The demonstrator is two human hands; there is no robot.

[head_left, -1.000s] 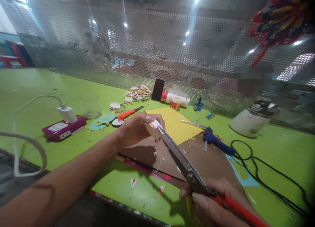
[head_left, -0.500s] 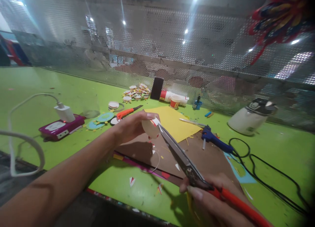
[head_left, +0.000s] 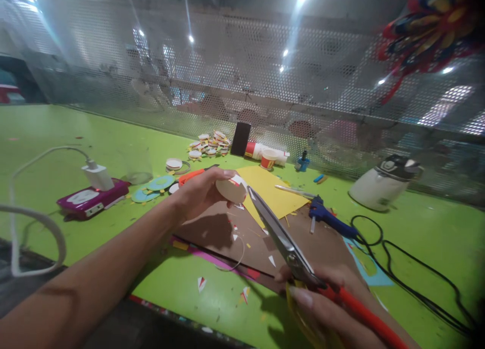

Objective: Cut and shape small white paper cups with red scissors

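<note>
In the head view, my left hand is closed round the edge of a white paper cup base, with the thumb on top. Its flat round face is turned toward me, with a bit of red at the rim. My right hand grips a pair of scissors with red and yellow handles. The long metal blades point up and left, their tips just right of the cup base, with a narrow gap between. White paper snippets lie below on a brown board.
Yellow paper lies on the board, near a blue glue gun with a black cord. Around the green table are a purple power strip, several cut cup bases, a leaning phone, paper cups and a pale jug.
The scissor tips have come away from the cup base's rim, which they met before. The cup base has tilted and shifted slightly left in my left hand.
</note>
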